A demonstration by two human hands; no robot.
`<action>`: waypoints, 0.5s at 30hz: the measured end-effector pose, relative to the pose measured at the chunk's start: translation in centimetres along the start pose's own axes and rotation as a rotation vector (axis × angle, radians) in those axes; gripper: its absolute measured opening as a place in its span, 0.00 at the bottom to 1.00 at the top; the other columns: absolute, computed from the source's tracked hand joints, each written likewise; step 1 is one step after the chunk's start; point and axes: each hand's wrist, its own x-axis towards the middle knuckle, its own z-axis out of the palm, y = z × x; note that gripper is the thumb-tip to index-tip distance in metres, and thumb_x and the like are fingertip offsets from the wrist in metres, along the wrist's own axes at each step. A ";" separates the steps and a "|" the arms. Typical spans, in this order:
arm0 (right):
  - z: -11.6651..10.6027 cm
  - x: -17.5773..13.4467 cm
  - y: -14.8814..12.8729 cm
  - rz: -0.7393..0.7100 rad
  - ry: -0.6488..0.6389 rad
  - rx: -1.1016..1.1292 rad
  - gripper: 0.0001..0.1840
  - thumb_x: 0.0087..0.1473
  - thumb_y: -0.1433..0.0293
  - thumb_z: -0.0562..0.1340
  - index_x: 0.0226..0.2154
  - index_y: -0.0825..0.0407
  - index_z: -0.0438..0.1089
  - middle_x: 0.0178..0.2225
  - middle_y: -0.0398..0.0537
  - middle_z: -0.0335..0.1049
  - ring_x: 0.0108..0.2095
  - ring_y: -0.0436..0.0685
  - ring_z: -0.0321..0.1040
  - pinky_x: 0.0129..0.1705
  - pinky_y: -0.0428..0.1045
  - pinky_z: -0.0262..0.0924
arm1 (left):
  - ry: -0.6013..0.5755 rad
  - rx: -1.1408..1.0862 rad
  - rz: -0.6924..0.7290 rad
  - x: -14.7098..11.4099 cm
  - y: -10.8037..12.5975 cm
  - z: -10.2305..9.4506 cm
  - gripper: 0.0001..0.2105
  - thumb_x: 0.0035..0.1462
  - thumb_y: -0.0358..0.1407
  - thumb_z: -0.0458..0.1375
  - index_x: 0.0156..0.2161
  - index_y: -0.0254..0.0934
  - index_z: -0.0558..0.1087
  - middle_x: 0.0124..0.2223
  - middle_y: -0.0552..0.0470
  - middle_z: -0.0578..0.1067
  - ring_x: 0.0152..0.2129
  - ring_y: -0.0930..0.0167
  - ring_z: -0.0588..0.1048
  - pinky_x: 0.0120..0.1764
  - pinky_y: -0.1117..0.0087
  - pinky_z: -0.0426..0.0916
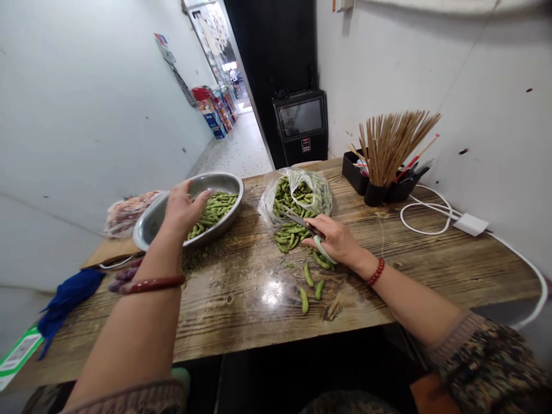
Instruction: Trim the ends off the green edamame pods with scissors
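My left hand (pixel 181 207) is over the metal bowl (pixel 146 226), fingers apart and nothing visible in it. Green soybean pods (pixel 217 211) lie in the bowl's right part; the hand and forearm hide some of it. Scissors (pixel 297 218) with pale green handles are held in my right hand (pixel 336 238), blades pointing up and left. Just beyond them sits a clear plastic bag (pixel 322 192) full of pods. Loose pods (pixel 290 236) spill from its mouth, and a few single pods (pixel 305 300) lie nearer the table's front edge.
On the wooden table (pixel 241 299), a black holder (pixel 376 194) carries bamboo skewers (pixel 394 144) at the back right. A white cable with an adapter (pixel 471 224) runs beside it. At left are a bag of pinkish contents (pixel 129 213) and a blue cloth-like item (pixel 71 299).
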 end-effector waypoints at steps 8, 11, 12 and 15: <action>0.1 -0.1 -0.1 -0.005 -0.018 0.030 0.25 0.53 0.64 0.66 0.52 0.51 0.65 0.40 0.51 0.69 0.33 0.54 0.68 0.36 0.48 0.64 | -0.205 0.296 0.088 -6.9 0.9 3.9 0.18 0.58 0.39 0.51 0.50 0.33 0.71 0.46 0.39 0.74 0.42 0.58 0.73 0.44 0.60 0.66; 0.1 -0.1 0.0 -0.012 -0.018 0.024 0.24 0.53 0.64 0.66 0.52 0.51 0.65 0.40 0.51 0.69 0.33 0.54 0.68 0.36 0.48 0.64 | -0.154 0.341 0.090 -7.6 1.0 3.9 0.16 0.60 0.35 0.47 0.48 0.33 0.72 0.43 0.39 0.75 0.40 0.59 0.73 0.42 0.61 0.66; 0.1 -0.1 0.0 -0.013 -0.017 0.017 0.24 0.53 0.64 0.66 0.52 0.51 0.65 0.40 0.51 0.69 0.32 0.54 0.68 0.35 0.48 0.64 | -0.145 0.350 0.098 -7.8 1.1 3.7 0.16 0.60 0.35 0.46 0.47 0.32 0.73 0.42 0.38 0.75 0.39 0.59 0.73 0.42 0.62 0.66; 0.2 -0.1 0.0 -0.016 -0.018 0.006 0.24 0.53 0.64 0.66 0.52 0.51 0.65 0.40 0.51 0.69 0.31 0.54 0.68 0.34 0.48 0.64 | -0.137 0.376 0.144 -9.2 1.6 3.0 0.17 0.61 0.36 0.45 0.45 0.32 0.73 0.39 0.39 0.75 0.37 0.59 0.73 0.40 0.63 0.66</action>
